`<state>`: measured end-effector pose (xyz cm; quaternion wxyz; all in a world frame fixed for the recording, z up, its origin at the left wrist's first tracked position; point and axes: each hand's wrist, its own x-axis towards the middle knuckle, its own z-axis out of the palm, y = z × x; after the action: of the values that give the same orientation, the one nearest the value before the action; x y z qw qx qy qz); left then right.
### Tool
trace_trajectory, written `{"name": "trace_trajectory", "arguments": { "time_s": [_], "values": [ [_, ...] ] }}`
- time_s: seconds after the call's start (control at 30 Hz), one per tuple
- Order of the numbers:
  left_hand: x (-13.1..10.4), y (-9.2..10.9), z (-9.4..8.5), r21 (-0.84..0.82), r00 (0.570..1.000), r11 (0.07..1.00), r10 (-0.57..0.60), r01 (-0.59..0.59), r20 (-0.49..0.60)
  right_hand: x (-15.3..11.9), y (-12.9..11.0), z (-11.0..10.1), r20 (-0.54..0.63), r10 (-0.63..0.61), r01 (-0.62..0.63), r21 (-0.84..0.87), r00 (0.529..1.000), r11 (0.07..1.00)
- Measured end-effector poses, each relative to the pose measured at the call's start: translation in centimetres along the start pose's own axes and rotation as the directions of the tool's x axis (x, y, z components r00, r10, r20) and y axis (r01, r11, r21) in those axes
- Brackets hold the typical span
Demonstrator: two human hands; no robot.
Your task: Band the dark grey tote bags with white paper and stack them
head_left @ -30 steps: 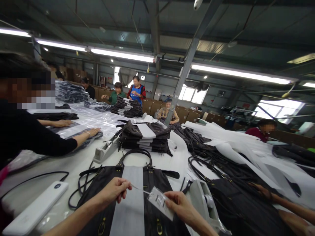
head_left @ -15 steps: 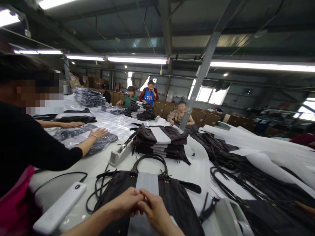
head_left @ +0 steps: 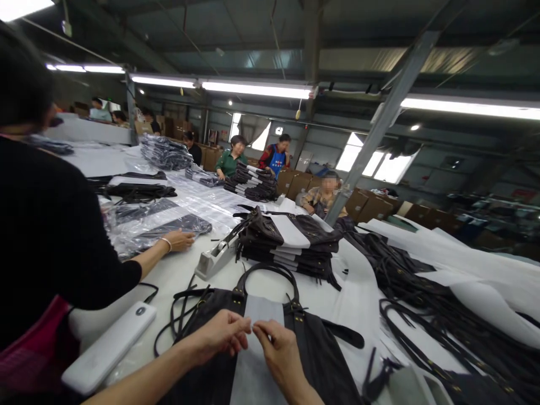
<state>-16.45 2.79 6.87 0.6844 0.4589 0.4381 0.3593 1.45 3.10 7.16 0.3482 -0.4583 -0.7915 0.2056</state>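
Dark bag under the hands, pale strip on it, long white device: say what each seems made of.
Dark bag: perhaps leather or imitation leather; dull surface, faint sheen. Pale strip: perhaps paper or thin foam; matte, flat. White device: likely plastic; smooth, light sheen.

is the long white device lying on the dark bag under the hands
No, the long white device lies on the table, left of that dark bag.

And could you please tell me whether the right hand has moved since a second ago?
Yes, leftward: judged against the bag, the right hand has come from right of the pale strip to partly cover it, nearer the left hand.
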Motion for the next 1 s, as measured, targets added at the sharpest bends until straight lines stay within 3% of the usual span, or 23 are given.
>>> {"name": "trace_trajectory", "arguments": {
  "time_s": [0.1,0.33,0.5,0.6,0.77,0.87,1.0],
  "values": [
    [0.3,0.4,-0.3,0.032,0.999,0.998,0.048,-0.049,0.019,0.5,0.0,0.4,0.018,-0.004,0.004,0.006,1.000,1.000],
    [1.6,-0.3,-1.3,-0.004,0.995,1.000,0.029,-0.029,-0.094,1.1,0.3,1.0,0.033,0.010,-0.011,0.013,0.999,1.000],
    [1.6,-0.2,-1.4,0.049,1.000,0.999,0.015,-0.014,-0.022,1.3,0.7,1.4,0.037,-0.024,0.024,0.013,0.999,1.000],
    [1.9,-0.1,-1.3,0.095,0.998,0.995,0.043,-0.039,-0.041,1.3,1.1,1.7,0.006,-0.060,0.060,0.001,0.998,0.998],
    [2.8,-0.3,-1.3,0.159,0.995,0.986,0.054,-0.041,-0.081,1.2,1.7,2.0,0.022,-0.218,0.217,-0.226,0.976,0.950],
    [3.6,0.4,-2.3,0.392,0.978,0.915,0.159,-0.095,-0.132,1.6,1.5,1.8,0.044,-0.278,0.277,-0.335,0.959,0.901],
    [6.0,2.0,-5.2,0.665,0.899,0.740,0.351,-0.096,-0.261,3.3,1.3,1.6,-0.028,-0.137,0.126,-0.251,0.990,0.960]
  ]
}}
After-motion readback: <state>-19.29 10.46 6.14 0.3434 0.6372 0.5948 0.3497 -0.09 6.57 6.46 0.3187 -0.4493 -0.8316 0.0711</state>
